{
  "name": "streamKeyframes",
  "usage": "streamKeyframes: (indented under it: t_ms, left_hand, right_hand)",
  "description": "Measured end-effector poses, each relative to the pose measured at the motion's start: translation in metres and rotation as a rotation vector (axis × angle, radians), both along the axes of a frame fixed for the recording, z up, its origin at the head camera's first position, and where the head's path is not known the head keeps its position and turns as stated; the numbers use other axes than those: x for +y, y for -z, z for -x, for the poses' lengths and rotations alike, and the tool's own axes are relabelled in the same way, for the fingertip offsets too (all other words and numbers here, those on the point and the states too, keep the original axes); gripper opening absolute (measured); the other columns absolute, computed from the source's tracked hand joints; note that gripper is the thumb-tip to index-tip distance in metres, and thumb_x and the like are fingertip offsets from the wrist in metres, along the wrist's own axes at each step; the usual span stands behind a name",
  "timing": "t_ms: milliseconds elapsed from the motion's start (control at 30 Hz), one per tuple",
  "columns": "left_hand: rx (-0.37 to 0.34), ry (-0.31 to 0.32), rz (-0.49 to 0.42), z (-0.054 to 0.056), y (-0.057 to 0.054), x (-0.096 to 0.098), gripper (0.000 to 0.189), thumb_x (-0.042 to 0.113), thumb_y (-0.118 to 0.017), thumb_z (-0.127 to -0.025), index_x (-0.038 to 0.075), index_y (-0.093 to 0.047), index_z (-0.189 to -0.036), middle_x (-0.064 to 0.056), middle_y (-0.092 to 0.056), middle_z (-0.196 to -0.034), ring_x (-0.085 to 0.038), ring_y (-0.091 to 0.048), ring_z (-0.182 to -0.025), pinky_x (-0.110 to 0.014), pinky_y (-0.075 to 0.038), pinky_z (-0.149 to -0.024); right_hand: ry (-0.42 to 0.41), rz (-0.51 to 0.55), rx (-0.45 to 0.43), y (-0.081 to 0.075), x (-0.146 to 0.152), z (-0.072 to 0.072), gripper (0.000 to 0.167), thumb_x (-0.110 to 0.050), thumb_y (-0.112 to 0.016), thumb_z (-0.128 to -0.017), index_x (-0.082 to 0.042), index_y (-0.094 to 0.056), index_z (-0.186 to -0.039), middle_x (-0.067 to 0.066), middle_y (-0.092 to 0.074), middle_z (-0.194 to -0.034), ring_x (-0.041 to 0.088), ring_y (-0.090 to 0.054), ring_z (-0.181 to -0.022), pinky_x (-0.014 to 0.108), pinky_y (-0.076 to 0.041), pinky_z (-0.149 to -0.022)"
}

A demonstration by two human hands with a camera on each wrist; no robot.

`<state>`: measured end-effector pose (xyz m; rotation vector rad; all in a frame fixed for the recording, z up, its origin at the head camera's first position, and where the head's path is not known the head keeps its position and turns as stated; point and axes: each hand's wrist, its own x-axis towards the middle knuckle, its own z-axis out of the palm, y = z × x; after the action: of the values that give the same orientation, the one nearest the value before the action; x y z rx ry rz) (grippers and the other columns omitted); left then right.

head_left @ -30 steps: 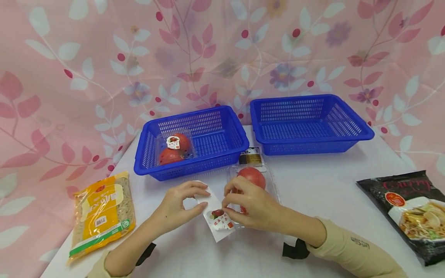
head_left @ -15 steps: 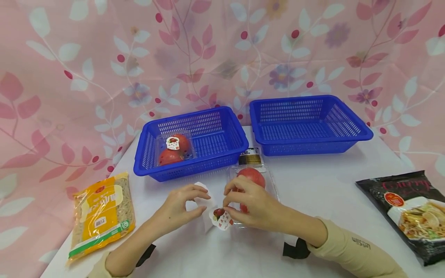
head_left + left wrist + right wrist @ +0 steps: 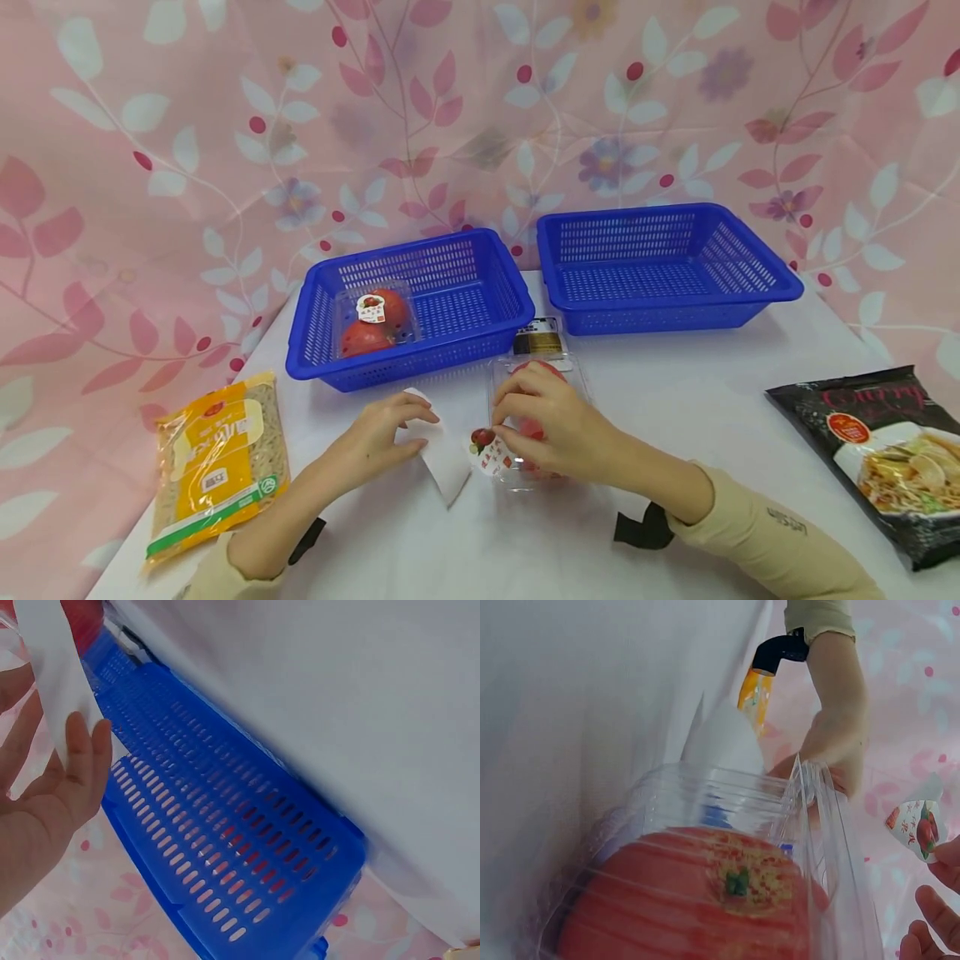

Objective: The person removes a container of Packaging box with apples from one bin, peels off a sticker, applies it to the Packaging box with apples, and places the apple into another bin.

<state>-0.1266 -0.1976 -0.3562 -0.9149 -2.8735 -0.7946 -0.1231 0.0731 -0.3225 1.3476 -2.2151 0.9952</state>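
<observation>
My left hand (image 3: 384, 435) holds a strip of white backing paper (image 3: 447, 468) between thumb and fingers; the paper hangs bent, its lower corner pointing down toward the table. In my right hand (image 3: 561, 427), thumb and fingertips pinch the edge of a white sticker (image 3: 489, 455) printed with red fruit and red writing. The sticker is off the paper and overlaps the left side of a clear plastic box (image 3: 517, 482) in the head view. Inside that box lie red tomatoes, partly hidden by my right hand; one tomato (image 3: 667, 900) shows close up in the right wrist view.
A blue basket (image 3: 420, 363) at back left holds a clear box of tomatoes (image 3: 367, 337) with a similar sticker. Another blue basket (image 3: 667, 318) stands at back right. A dark-labelled pack (image 3: 537, 340) lies behind the clear box. A yellow bag (image 3: 221, 467) lies left, a black noodle bag (image 3: 873, 458) right.
The sticker has come away from the backing paper and moved right with my right hand, over the box's edge. My left hand has shifted slightly left with the paper.
</observation>
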Motion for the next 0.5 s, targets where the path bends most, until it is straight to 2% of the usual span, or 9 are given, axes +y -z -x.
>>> streamKeyframes:
  t_ms: [233,500]
  left_hand:
    - [-0.027,-0.029,0.107,0.003,0.004,-0.002,0.025,0.004,-0.072,-0.075,0.008,-0.068,-0.099,-0.011,-0.059,-0.112,-0.029,-0.055,-0.105,-0.043,-0.045,-0.088]
    - [-0.051,-0.021,0.151,0.003,0.006,-0.004,0.027,0.005,-0.073,-0.075,0.008,-0.068,-0.101,-0.013,-0.057,-0.116,-0.031,-0.053,-0.108,-0.046,-0.043,-0.091]
  right_hand:
    - [0.069,-0.016,-0.049,-0.001,0.006,0.004,0.011,-0.007,-0.072,-0.075,-0.015,-0.065,-0.080,-0.007,-0.055,-0.091,0.010,-0.048,-0.092,0.022,-0.047,-0.074]
    - [0.132,-0.022,-0.120,-0.004,0.013,0.008,0.011,-0.007,-0.071,-0.077,-0.015,-0.065,-0.079,-0.007,-0.055,-0.090,0.012,-0.049,-0.093,0.025,-0.049,-0.073]
